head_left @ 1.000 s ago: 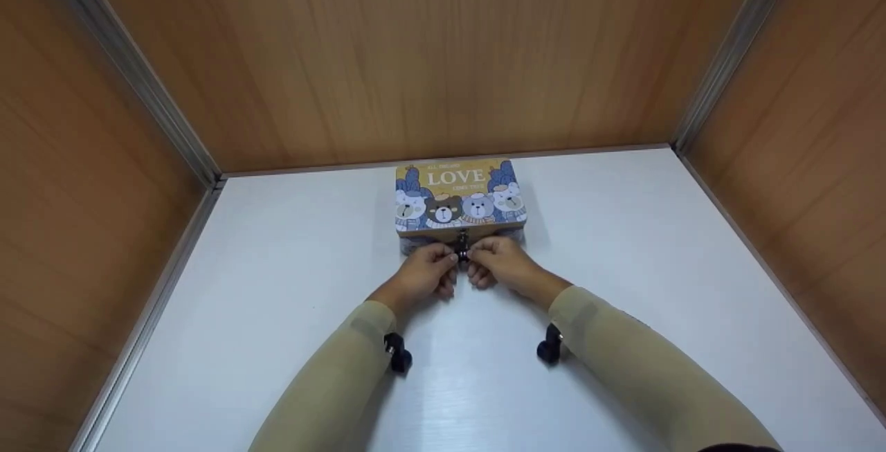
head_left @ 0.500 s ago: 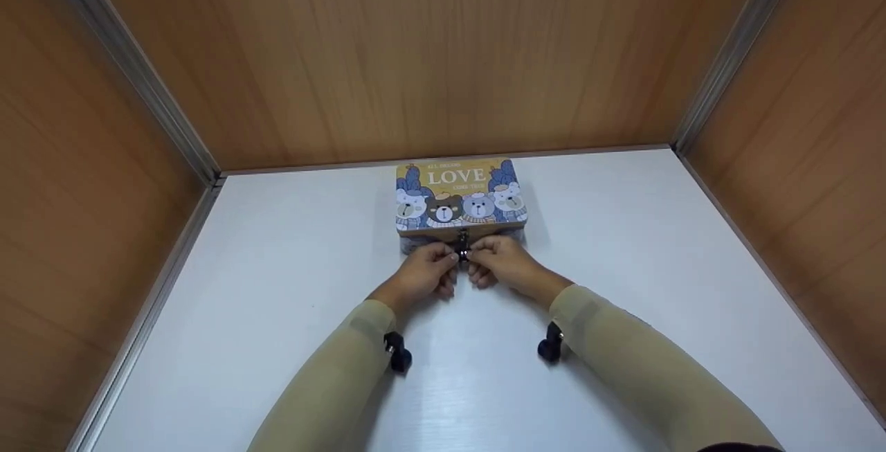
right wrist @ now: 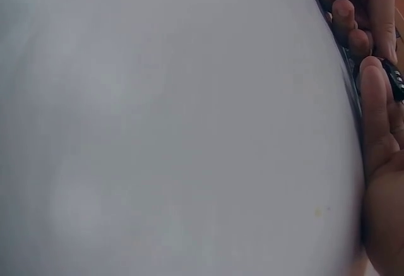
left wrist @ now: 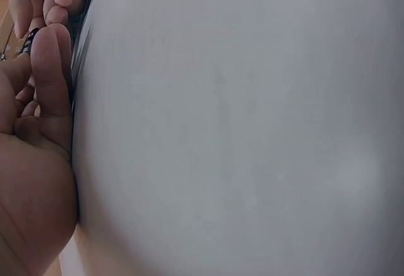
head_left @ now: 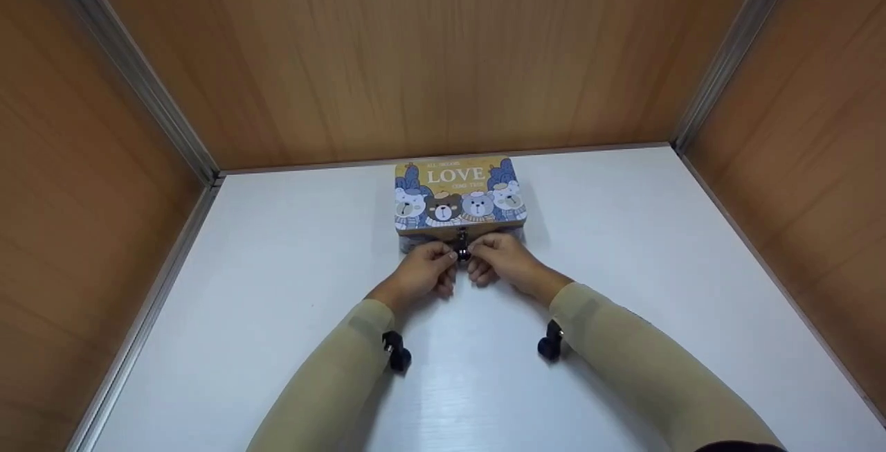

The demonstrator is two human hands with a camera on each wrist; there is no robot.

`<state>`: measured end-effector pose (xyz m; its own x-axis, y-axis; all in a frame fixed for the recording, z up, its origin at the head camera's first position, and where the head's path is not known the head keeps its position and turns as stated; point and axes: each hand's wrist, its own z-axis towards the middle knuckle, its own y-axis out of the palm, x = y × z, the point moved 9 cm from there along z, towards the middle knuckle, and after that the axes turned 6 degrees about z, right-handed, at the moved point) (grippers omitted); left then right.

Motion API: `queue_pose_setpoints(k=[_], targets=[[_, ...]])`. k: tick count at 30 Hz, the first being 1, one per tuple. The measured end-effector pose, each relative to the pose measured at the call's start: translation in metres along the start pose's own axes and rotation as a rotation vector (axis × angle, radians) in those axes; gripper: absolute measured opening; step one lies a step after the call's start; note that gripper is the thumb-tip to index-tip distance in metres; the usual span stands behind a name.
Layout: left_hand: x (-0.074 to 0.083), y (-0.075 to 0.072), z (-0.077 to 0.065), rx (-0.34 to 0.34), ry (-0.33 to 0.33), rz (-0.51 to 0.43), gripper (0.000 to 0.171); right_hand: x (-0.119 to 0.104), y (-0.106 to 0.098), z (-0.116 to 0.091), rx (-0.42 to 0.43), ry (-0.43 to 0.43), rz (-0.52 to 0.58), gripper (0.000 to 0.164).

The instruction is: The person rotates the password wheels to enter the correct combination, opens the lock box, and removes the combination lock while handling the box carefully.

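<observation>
A box with a yellow and blue lid, printed with bears and the word LOVE, stands at the back of the white table. From the clasp at its front hangs a small black combination padlock, whose number dials show in the right wrist view. My left hand pinches the padlock from the left with thumb and forefinger. On the other side, my right hand pinches it too. The remaining fingers of both hands are curled beneath. Fingers hide part of the padlock.
The white tabletop runs to a wooden back wall close behind the box. Wooden side panels with metal corner strips stand left and right. A small black device hangs at each sleeve cuff.
The right hand's fingers shift very slightly at the padlock. Box and left hand stay practically in place.
</observation>
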<state>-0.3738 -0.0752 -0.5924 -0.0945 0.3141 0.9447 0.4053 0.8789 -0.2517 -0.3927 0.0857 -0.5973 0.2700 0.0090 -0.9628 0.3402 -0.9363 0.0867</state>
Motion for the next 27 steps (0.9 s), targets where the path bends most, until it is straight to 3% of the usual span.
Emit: queue_pose_setpoints(k=[17,27], targets=[[-0.0025,-0.0004,0.0004,0.006,-0.011,0.016,0.021,-0.0020,0.0027,-0.0027,-0.026,-0.026,-0.057,0.017],[0.0000,-0.0002,-0.0014,0.008,-0.021,-0.012,0.020,-0.0028,0.0043,-0.0035,-0.037,-0.019,-0.035,0.022]])
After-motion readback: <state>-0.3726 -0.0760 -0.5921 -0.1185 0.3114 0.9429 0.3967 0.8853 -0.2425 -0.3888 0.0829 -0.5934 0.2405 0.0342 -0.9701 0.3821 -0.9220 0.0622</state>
